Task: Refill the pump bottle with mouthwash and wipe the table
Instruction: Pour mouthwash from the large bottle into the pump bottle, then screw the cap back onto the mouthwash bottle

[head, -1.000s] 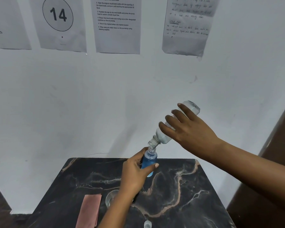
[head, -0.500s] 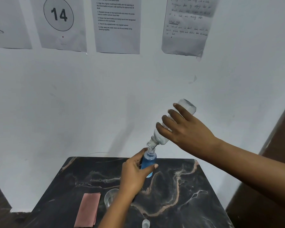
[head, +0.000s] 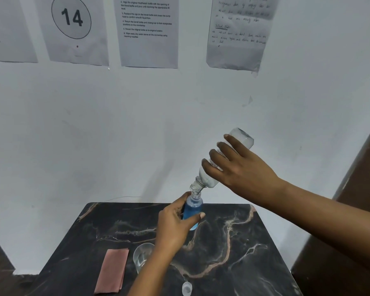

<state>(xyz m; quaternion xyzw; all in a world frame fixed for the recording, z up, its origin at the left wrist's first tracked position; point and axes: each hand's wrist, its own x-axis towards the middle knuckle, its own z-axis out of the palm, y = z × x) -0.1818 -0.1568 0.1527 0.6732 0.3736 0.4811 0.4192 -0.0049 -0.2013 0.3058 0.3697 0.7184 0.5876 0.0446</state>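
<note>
My left hand (head: 175,225) grips a small clear bottle (head: 193,211) filled with blue mouthwash, upright above the dark marble table (head: 233,248). My right hand (head: 241,167) holds a larger clear mouthwash bottle (head: 209,178) tipped steeply, base up and to the right. Its open neck rests at the mouth of the small bottle. The large bottle looks nearly empty. A folded pink cloth (head: 112,270) lies at the table's front left.
A clear glass (head: 142,256) stands on the table just left of my left forearm. A small clear cap (head: 186,288) lies near the front edge. The white wall behind carries several taped paper sheets. A brown panel stands at the right.
The large bottle has tipped a little steeper, its base rising. The small bottle and my left hand stay in place.
</note>
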